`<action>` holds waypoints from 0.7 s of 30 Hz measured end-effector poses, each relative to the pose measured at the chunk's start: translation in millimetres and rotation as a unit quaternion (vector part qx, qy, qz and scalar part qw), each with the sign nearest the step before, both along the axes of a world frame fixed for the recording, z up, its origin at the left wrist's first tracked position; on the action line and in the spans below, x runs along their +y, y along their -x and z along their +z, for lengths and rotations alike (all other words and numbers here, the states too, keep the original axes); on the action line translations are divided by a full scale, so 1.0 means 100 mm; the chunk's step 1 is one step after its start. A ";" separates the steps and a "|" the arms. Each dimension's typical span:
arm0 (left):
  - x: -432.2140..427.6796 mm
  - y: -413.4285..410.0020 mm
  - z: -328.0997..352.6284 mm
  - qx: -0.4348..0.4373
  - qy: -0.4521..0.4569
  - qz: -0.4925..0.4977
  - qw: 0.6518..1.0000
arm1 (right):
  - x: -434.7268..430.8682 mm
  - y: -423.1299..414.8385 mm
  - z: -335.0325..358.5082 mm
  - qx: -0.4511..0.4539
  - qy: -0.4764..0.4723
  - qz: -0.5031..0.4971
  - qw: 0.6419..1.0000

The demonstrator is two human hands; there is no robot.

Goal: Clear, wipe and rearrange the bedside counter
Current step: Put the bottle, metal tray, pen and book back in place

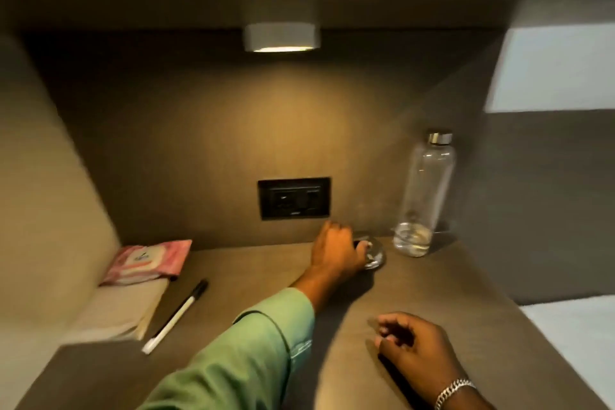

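The left hand has its grip closed over a small glass dish at the back of the worktop, just beside the bottle; the right hand rests loosely curled and empty near the front edge. The dish looks heavy for its size, rigid, slick and breakable, so it is best taken by the rim from above. The wipes pack, notebook and pen lie left, light and easy to lift.

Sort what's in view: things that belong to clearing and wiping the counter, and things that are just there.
Job: glass dish under left hand, bottle, pen, wipes pack, notepad, counter.
Just there: socket, lamp, bed.
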State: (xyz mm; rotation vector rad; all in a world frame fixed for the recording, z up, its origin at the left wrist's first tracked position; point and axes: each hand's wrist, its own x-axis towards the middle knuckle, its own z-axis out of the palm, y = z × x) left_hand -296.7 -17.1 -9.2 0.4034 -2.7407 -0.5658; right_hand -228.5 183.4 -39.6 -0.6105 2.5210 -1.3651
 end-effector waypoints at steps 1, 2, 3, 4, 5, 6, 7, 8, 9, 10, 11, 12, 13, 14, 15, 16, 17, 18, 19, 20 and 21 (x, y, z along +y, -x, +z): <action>-0.14 -0.09 0.06 0.012 -0.023 0.019 0.999 | -0.21 -0.01 0.00 0.016 -0.018 0.044 0.999; -0.33 -0.22 0.12 0.023 -0.046 0.034 0.998 | -0.45 -0.03 0.00 0.032 -0.033 0.090 0.995; -0.55 -0.37 0.15 0.035 -0.066 0.049 0.996 | -0.71 -0.06 0.00 0.045 -0.043 0.136 0.989; -0.75 -0.52 0.18 0.044 -0.081 0.063 0.994 | -0.95 -0.09 0.00 0.056 -0.047 0.177 0.982; -0.99 -0.72 0.19 0.053 -0.092 0.088 0.990 | -1.21 -0.13 0.01 0.071 -0.051 0.218 0.972; -1.22 -0.95 0.18 0.059 -0.096 0.121 0.986 | -1.48 -0.17 0.01 0.095 -0.057 0.256 0.960; -1.45 -1.20 0.15 0.066 -0.088 0.158 0.981 | -1.73 -0.22 0.02 0.130 -0.065 0.286 0.947; -1.67 -1.45 0.11 0.071 -0.078 0.196 0.975 | -1.98 -0.27 0.03 0.166 -0.072 0.311 0.933; -1.86 -1.68 0.05 0.079 -0.073 0.225 0.968 | -2.20 -0.31 0.03 0.199 -0.073 0.331 0.920; -2.02 -1.91 -0.01 0.086 -0.077 0.252 0.961 | -2.41 -0.36 0.04 0.229 -0.070 0.345 0.908; -2.14 -2.11 -0.07 0.084 -0.087 0.280 0.952 | -2.59 -0.39 0.04 0.252 -0.069 0.353 0.898; -2.23 -2.29 -0.12 0.069 -0.094 0.310 0.944 | -2.75 -0.40 0.04 0.270 -0.073 0.355 0.892; -2.30 -2.45 -0.18 0.050 -0.098 0.338 0.935 | -2.88 -0.38 0.04 0.288 -0.083 0.359 0.884; -2.34 -2.58 -0.23 0.030 -0.101 0.358 0.928 | -2.97 -0.35 0.05 0.304 -0.098 0.369 0.873; -2.37 -2.68 -0.28 0.016 -0.104 0.367 0.924 | -3.04 -0.32 0.05 0.316 -0.111 0.386 0.859; -2.39 -2.75 -0.32 0.012 -0.111 0.367 0.924 | -3.08 -0.27 0.06 0.324 -0.124 0.404 0.847; -2.40 -2.76 -0.35 0.020 -0.116 0.363 0.924 | -3.09 -0.23 0.05 0.328 -0.135 0.417 0.837; -2.41 -2.74 -0.37 0.033 -0.115 0.361 0.925 | -3.07 -0.20 0.05 0.335 -0.144 0.424 0.829; -2.40 -2.69 -0.36 0.047 -0.107 0.359 0.926 | -3.05 -0.18 0.04 0.346 -0.148 0.426 0.823; -2.40 -2.62 -0.35 0.057 -0.097 0.351 0.930 | -3.00 -0.15 0.02 0.352 -0.151 0.421 0.822; -2.38 -2.53 -0.34 0.071 -0.086 0.337 0.935 | -2.95 -0.10 0.01 0.354 -0.149 0.408 0.828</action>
